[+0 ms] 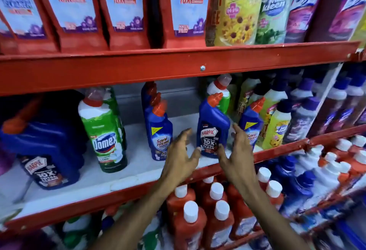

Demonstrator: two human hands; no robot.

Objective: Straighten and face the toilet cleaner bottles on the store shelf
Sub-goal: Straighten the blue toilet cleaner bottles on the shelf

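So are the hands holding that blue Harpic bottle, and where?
Barely: the Harpic bottle stands on the shelf, and only thumb tips of the left hand and right hand touch its lower label; fingers spread open.

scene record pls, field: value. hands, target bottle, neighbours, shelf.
target: Harpic bottle, upright, label facing out
left hand: open, thumb tip at bottle's lower left
right hand: open, fingers spread at bottle's right side
grip: not closed
neighbours: Sani Fresh bottle to its left, Domex bottle further left
shelf: red front rail
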